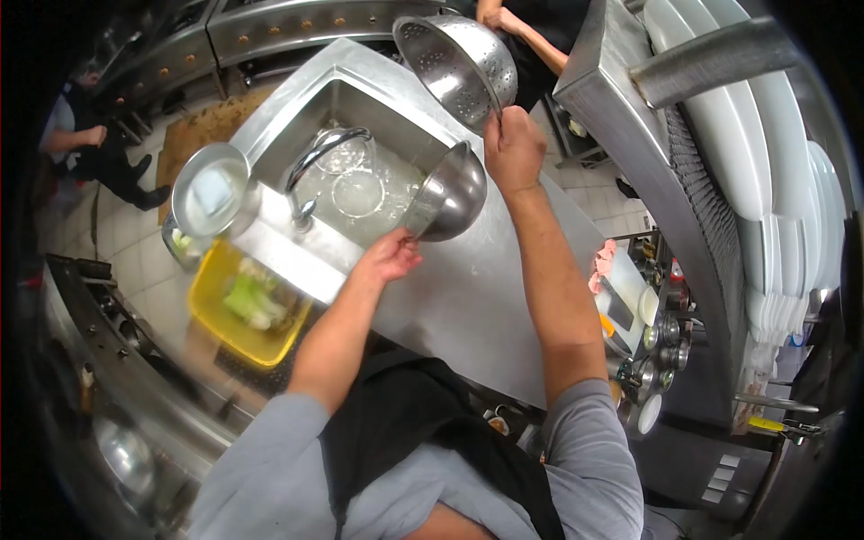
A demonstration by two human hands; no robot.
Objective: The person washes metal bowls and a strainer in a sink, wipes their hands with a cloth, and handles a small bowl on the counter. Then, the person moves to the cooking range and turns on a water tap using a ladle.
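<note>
My right hand (516,148) is closed on the rim of a metal colander (461,67), which is raised and tilted over the far right edge of the sink. My left hand (390,256) is at the lower edge of a steel bowl (454,193), its fingers at the rim. The bowl is tipped on its side at the right side of the sink (270,135). A curved faucet (301,171) stands at the sink's near left, and water with round ripples or objects shows in the basin.
A metal pot (211,191) and a yellow bin (238,337) with green vegetables are on the left. A knife (616,304) lies on a board at right. Plates (720,135) fill the upper right shelf. Two other people stand nearby, one far left, one beyond the colander.
</note>
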